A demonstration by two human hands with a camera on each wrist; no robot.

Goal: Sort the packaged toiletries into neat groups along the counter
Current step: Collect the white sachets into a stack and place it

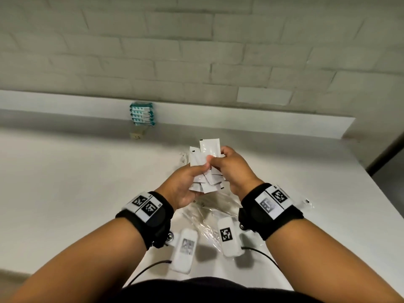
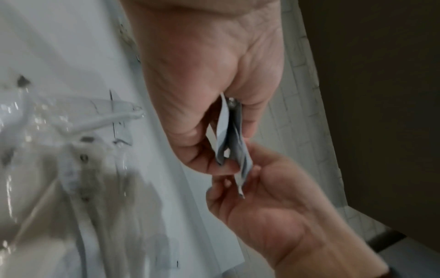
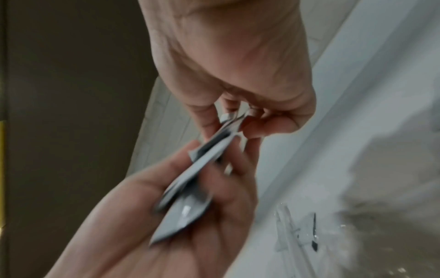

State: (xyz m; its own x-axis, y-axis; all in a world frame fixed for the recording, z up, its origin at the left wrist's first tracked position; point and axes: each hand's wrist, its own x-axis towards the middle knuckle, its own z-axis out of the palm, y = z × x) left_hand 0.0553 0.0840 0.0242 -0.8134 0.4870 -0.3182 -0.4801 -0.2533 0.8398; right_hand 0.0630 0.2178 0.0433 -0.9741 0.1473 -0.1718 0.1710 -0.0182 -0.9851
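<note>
A fanned bundle of white sachets [image 1: 206, 153] is held above the white counter [image 1: 65, 171] at its middle. My left hand [image 1: 192, 178] grips the bundle's lower part from the left, thumb across the front. From the right, my right hand [image 1: 222, 164] pinches the upper sachets. The left wrist view shows the sachets [image 2: 229, 135] edge-on between the left hand [image 2: 209, 105] and the right hand [image 2: 266, 197]. In the blurred right wrist view the right hand [image 3: 240, 116] pinches the sachets [image 3: 209, 156] above the left hand [image 3: 181, 216].
A stack of teal packets [image 1: 141, 113] leans against the back ledge at the left. Clear-wrapped long items [image 1: 207, 213] lie on the counter under my hands, with another clear pack [image 1: 306, 202] at the right. The counter ends at a right edge.
</note>
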